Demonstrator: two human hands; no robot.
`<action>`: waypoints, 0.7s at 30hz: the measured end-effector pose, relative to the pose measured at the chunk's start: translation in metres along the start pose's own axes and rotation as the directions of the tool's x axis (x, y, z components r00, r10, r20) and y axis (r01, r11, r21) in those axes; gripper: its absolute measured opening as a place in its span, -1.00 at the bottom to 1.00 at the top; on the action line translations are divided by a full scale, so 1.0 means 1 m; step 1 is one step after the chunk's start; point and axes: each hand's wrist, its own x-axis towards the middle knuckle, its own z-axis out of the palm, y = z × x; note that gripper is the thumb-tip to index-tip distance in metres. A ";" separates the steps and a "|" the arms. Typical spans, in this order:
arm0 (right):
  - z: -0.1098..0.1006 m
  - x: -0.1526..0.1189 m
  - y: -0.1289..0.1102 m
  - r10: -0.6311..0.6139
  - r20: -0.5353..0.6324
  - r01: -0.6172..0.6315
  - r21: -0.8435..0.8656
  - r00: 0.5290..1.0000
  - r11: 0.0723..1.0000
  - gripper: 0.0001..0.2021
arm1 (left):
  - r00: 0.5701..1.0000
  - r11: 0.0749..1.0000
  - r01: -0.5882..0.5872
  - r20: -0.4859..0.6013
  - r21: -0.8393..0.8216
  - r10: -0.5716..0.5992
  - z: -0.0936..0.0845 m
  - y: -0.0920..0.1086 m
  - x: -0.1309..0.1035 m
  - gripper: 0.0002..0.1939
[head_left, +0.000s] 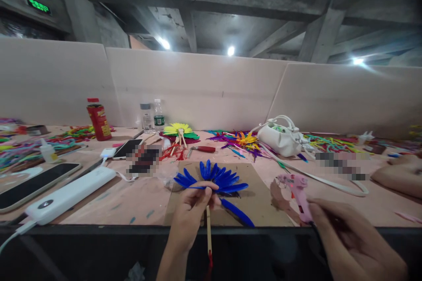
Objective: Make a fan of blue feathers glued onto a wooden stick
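Observation:
A fan of blue feathers (pixel 224 178) on a thin wooden stick (pixel 209 230) is pinched in my left hand (pixel 193 213), above a brown cardboard sheet (pixel 270 202). Red material hangs from the stick's lower end. One loose blue feather (pixel 238 214) lies to the right of my left hand, over the cardboard's front edge. At the right, my right hand (pixel 352 237) has its fingers closed at the handle of a pink glue gun (pixel 299 193), whose nozzle points left.
A white power bank (pixel 72 195) and phones (pixel 39 184) lie at left. Bottles, including a red one (pixel 99 120), a yellow feather fan (pixel 179 131), colourful feathers (pixel 242 139) and a white handbag (pixel 281 138) stand or lie behind. Another person's arm (pixel 400 178) rests at far right.

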 end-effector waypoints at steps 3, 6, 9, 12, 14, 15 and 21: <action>0.020 -0.002 -0.020 -0.245 0.119 0.242 0.043 0.962 0.969 -0.93 | 0.999 0.996 0.030 -0.021 0.079 -0.029 -0.001 0.000 -0.002 -0.62; 0.047 0.000 -0.033 -0.419 0.180 0.416 0.059 0.890 0.908 -0.86 | 0.998 0.942 -0.060 0.026 0.329 0.054 0.002 0.009 -0.006 -0.64; 0.071 0.001 -0.040 -0.479 0.296 0.485 0.061 0.826 0.873 -0.84 | 0.986 0.840 -0.160 0.121 0.519 0.114 0.009 0.020 -0.014 -0.67; 0.084 0.001 -0.045 -0.465 0.380 0.462 0.106 0.800 0.881 -0.85 | 0.981 0.786 -0.178 0.174 0.593 0.090 0.014 0.026 -0.020 -0.62; 0.084 0.002 -0.047 -0.470 0.400 0.460 0.126 0.787 0.879 -0.83 | 0.979 0.758 -0.184 0.184 0.626 0.086 0.013 0.027 -0.022 -0.61; 0.083 0.004 -0.047 -0.475 0.399 0.467 0.124 0.784 0.875 -0.83 | 0.978 0.744 -0.189 0.192 0.641 0.083 0.011 0.026 -0.022 -0.60; 0.066 0.009 -0.042 -0.430 0.100 0.424 0.078 0.897 0.902 -0.90 | 0.985 0.398 -0.083 0.014 0.914 0.172 -0.008 0.012 -0.006 -0.69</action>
